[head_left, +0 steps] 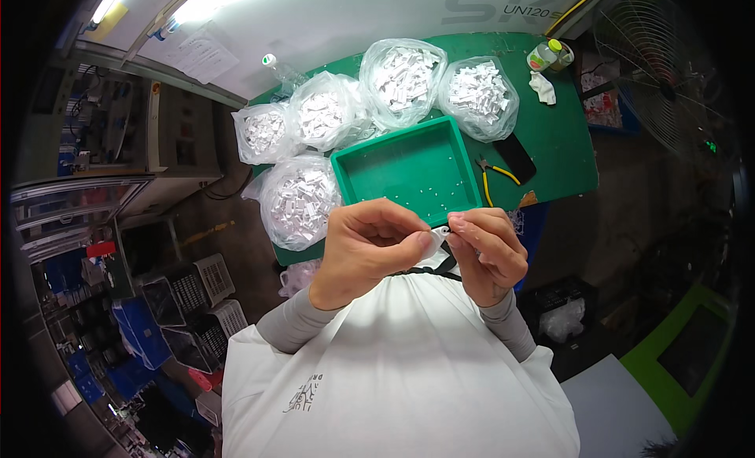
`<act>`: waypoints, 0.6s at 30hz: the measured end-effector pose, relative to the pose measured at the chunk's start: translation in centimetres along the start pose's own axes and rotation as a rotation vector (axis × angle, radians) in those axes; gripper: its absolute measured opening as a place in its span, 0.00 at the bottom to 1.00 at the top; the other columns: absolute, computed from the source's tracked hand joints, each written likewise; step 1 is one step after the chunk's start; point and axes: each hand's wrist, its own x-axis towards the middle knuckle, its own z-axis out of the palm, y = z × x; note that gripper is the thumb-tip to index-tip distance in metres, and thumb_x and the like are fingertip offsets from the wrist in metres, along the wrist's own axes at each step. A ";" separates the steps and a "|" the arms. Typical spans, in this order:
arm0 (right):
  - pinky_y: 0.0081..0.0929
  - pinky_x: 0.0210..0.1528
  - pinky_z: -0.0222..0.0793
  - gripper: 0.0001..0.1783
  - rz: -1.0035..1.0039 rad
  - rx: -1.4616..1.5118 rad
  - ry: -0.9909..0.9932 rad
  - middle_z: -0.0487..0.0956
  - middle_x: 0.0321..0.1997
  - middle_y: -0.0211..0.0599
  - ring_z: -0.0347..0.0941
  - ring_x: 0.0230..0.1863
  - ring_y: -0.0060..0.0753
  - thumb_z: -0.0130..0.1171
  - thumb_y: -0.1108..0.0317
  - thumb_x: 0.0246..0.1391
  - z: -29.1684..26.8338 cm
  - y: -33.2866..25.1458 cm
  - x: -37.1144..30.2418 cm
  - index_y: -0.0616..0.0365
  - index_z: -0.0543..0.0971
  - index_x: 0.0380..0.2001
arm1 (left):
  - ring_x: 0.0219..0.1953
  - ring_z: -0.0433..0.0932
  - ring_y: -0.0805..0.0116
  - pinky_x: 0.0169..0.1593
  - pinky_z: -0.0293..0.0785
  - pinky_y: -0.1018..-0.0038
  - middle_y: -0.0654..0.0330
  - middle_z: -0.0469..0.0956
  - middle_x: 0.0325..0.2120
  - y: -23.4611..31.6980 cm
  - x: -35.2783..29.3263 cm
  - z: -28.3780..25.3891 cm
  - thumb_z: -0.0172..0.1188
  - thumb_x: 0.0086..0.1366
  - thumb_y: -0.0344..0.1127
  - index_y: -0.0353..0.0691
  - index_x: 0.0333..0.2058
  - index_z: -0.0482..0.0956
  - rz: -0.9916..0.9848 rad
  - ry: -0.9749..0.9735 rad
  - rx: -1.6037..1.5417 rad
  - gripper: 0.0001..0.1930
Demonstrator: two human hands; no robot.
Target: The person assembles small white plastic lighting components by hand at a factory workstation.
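Close in front of my chest, both hands meet at a small white plastic piece [435, 236]. My left hand [370, 249] pinches it between thumb and forefinger. The fingertips of my right hand [489, 249] are pressed together at its other end, by a tiny dark spot; whether they grip the piece or something smaller is too fine to tell. Just beyond my hands lies a green tray [340, 175] with several tiny white bits on its bottom. Clear plastic bags full of small white parts surround it, the nearest bag [300, 202] to the left of my left hand.
On the green table [562, 135], yellow-handled pliers [497, 173] and a black phone [516, 159] lie right of the tray. A bottle with a yellow-green cap [544, 55] and a crumpled white tissue [542, 88] are at the back right. A large fan [653, 64] stands beyond the right edge.
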 end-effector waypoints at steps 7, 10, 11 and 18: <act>0.22 0.36 0.72 0.21 0.043 -0.039 0.043 0.82 0.37 0.38 0.77 0.35 0.31 0.69 0.82 0.45 -0.1 1.1 -0.6 0.60 0.81 0.46 | 0.25 0.76 0.83 0.28 0.72 0.86 0.62 0.81 0.24 -1.3 0.7 0.5 0.65 0.60 0.21 0.31 0.31 0.80 0.113 0.149 0.101 0.03; 0.19 0.39 0.70 0.19 0.298 0.141 0.132 0.81 0.38 0.36 0.76 0.37 0.27 0.64 0.75 0.56 -0.8 2.5 -1.5 0.60 0.77 0.51 | 0.24 0.77 0.81 0.26 0.72 0.84 0.61 0.82 0.25 -2.9 1.6 -0.8 0.66 0.60 0.25 0.33 0.34 0.80 0.181 0.153 0.233 0.05; 0.18 0.40 0.70 0.17 0.487 0.170 0.010 0.81 0.39 0.36 0.75 0.38 0.25 0.60 0.72 0.60 -1.3 3.1 -1.7 0.60 0.76 0.53 | 0.24 0.77 0.81 0.26 0.71 0.84 0.62 0.82 0.26 -3.7 2.3 -1.8 0.66 0.60 0.27 0.33 0.35 0.81 0.065 0.159 0.370 0.05; 0.21 0.43 0.73 0.21 0.717 -0.103 -0.391 0.81 0.47 0.44 0.77 0.38 0.23 0.51 0.69 0.65 -3.6 7.6 -6.7 0.60 0.70 0.60 | 0.28 0.79 0.76 0.30 0.74 0.82 0.62 0.82 0.29 -9.1 8.7 -14.9 0.63 0.64 0.35 0.34 0.40 0.83 0.024 0.411 0.385 0.11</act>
